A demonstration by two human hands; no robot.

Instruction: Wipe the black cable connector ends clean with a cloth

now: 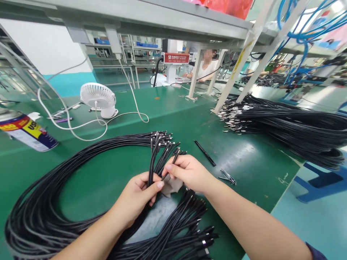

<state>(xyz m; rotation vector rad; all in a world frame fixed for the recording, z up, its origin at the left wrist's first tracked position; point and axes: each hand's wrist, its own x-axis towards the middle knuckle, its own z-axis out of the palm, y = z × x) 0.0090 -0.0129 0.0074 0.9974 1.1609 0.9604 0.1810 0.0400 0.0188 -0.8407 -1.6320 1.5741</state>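
Observation:
My left hand [142,193] is closed around a few black cables [151,162], whose plug ends stick up above the fist. Beside it, my right hand [184,171] pinches one black cable [175,157] just below its metal-tipped connector. Under the hands lies a crumpled pale cloth or tissue [171,186], partly hidden. A big looped bundle of black cables [35,202] curves around on the left, its connector ends reaching behind my hands. More cable ends with metal plugs [200,238] fan out at the front, below my right forearm.
On the green table [173,122] lie a black pen [204,153] and a nail clipper [228,177]. A white fan [99,97] and a spray can [28,131] stand left. Another cable pile [284,122] lies right, near shelf posts [233,68]. A person [207,66] sits beyond.

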